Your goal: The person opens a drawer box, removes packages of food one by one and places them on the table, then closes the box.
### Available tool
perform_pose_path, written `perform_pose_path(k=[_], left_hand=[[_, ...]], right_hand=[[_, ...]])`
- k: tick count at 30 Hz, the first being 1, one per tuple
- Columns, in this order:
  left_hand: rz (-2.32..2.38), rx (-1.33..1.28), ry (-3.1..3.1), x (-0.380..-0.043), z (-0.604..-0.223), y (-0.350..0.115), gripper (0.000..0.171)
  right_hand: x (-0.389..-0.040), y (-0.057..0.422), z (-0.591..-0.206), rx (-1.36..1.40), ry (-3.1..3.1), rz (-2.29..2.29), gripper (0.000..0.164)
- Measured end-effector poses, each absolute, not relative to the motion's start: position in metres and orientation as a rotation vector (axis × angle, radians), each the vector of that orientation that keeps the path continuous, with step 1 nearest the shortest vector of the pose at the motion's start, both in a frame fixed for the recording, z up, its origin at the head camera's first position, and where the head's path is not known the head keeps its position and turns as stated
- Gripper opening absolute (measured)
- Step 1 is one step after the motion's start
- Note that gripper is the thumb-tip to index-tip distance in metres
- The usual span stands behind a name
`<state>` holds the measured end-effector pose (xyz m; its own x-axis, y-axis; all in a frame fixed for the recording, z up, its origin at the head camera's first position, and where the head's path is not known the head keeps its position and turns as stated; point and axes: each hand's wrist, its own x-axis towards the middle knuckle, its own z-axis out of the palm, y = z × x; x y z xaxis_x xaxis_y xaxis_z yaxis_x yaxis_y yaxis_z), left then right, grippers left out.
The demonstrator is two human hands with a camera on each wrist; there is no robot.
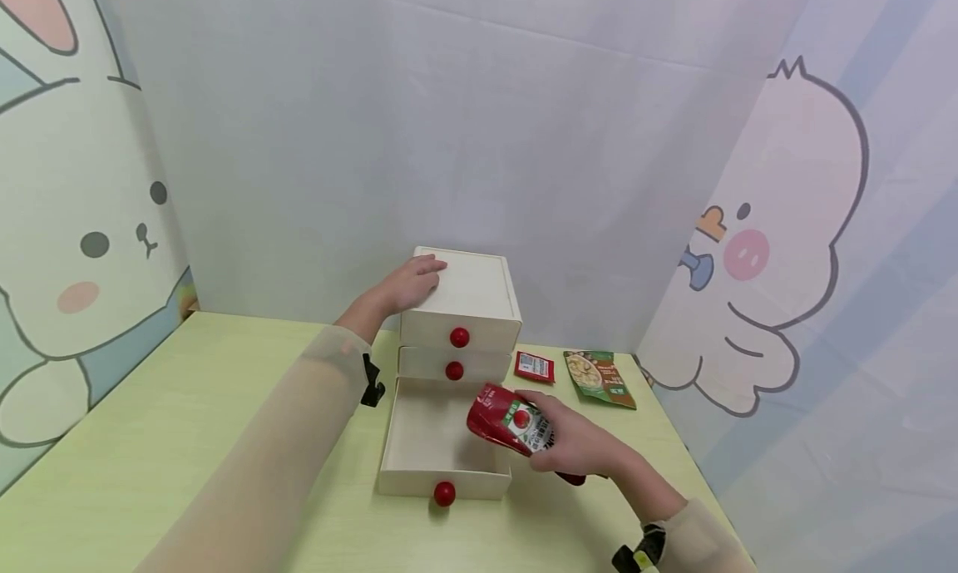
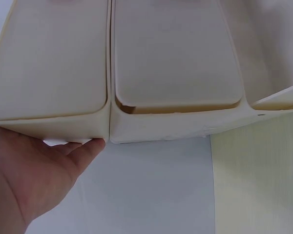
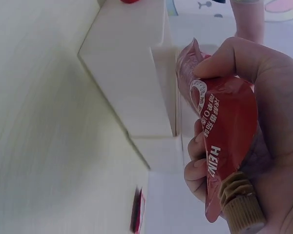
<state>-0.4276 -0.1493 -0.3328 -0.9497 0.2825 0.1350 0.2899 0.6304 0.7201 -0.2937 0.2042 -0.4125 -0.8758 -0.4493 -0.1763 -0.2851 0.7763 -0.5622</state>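
Note:
A white drawer cabinet point(image 1: 479, 284) with red ball knobs stands on the table. Its bottom drawer point(image 1: 427, 430) is pulled out, and the middle drawer point(image 1: 419, 363) shows a slight gap at its edge in the left wrist view. My left hand point(image 1: 410, 285) rests on the cabinet's top left edge, fingers lying over the top; in the left wrist view this hand point(image 2: 36, 170) touches the side wall. My right hand point(image 1: 572, 436) grips a red Heinz ketchup pouch point(image 1: 497, 417) above the right side of the open drawer. The pouch's ribbed brown cap point(image 3: 241, 209) points back toward the wrist.
A small red packet point(image 1: 535, 368) with a white label lies to the right of the cabinet. Beyond it, a green and brown food pouch point(image 1: 599, 379) lies flat near the table's right edge. A pale curtain point(image 1: 479, 140) hangs behind the table point(image 1: 247, 390).

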Motion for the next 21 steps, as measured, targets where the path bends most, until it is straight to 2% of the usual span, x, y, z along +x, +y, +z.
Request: perform_pose_path(k=[10,21], left_hand=[[-1.251,-0.497,-2.83,-0.427,-0.332,-0.15,0.061],[-1.252,-0.477,-2.839,-0.426,-0.332,-0.151,0.061]], right_hand=[[-0.299,0.25,-0.413,-0.399,2.742,-0.823,0.106],[-0.328,0.274,-0.447,-0.327,2.79,-0.728,0.104]])
